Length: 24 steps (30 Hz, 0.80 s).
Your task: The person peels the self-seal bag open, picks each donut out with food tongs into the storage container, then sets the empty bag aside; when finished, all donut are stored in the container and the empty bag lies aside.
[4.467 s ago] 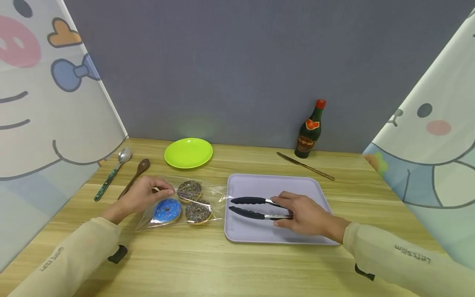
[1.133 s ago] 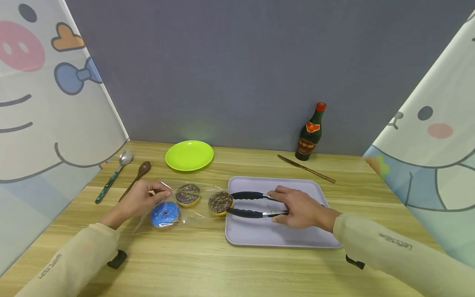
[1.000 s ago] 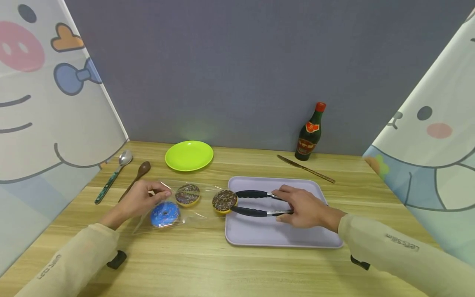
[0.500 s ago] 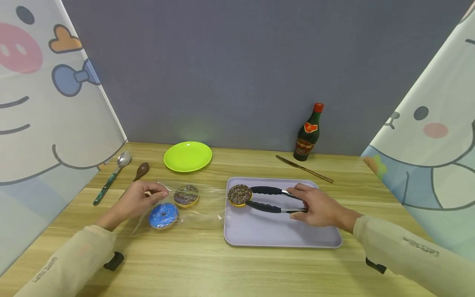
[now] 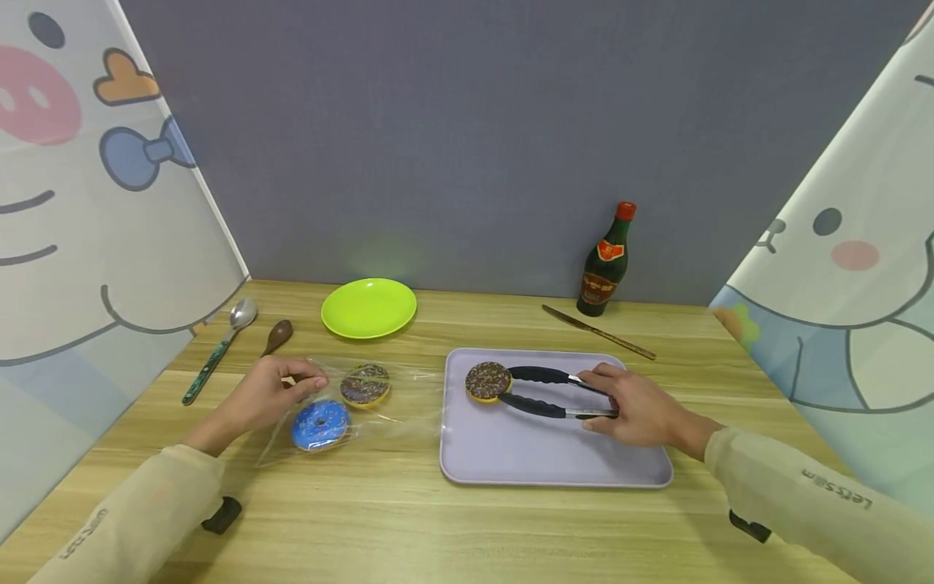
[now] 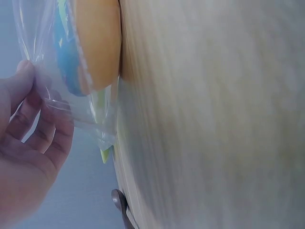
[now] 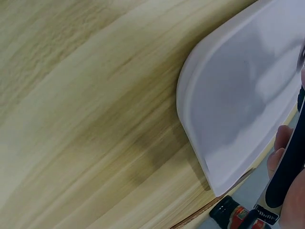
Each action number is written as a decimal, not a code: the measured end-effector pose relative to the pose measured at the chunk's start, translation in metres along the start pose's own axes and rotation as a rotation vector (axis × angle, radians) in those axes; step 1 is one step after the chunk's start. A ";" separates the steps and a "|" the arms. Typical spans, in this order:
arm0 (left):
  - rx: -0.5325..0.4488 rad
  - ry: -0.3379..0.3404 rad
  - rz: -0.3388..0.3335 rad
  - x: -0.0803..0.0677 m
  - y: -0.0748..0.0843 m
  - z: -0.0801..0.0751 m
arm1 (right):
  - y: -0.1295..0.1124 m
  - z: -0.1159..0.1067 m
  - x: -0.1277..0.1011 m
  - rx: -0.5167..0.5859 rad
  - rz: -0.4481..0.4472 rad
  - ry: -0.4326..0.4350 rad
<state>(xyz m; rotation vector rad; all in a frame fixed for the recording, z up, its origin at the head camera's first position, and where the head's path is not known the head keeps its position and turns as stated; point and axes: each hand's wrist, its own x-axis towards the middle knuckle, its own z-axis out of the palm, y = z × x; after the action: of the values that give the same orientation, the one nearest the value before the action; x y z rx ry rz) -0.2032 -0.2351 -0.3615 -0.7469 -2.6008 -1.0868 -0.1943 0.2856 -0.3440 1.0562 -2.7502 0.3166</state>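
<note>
a wooden bench (image 5: 409, 519) stands before a grey wall. 3 doughnuts: 2 in the bag (image 5: 379, 401) the left hand (image 5: 266, 393) pinches, 1 chocolate doughnut (image 5: 488, 381) over the tray (image 5: 540, 462) in tongs (image 5: 543, 392) the right hand (image 5: 631, 405) grips.

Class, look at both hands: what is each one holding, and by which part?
Right hand holds tongs by the handle end; their tips pinch a chocolate donut. Left hand pinches the plastic bag at its edge.
</note>
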 end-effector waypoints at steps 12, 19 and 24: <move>0.001 -0.001 0.001 -0.001 0.004 -0.001 | 0.003 0.006 -0.003 -0.037 0.037 -0.016; 0.011 -0.008 -0.009 0.000 0.006 -0.001 | 0.004 0.006 -0.006 -0.022 0.065 -0.004; 0.024 -0.008 -0.026 0.000 0.006 -0.001 | -0.001 0.005 -0.005 0.019 0.081 0.034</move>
<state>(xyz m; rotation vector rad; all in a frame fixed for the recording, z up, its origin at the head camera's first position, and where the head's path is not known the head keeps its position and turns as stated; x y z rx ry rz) -0.1994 -0.2322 -0.3570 -0.7154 -2.6332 -1.0603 -0.1903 0.2874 -0.3496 0.9370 -2.7693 0.3688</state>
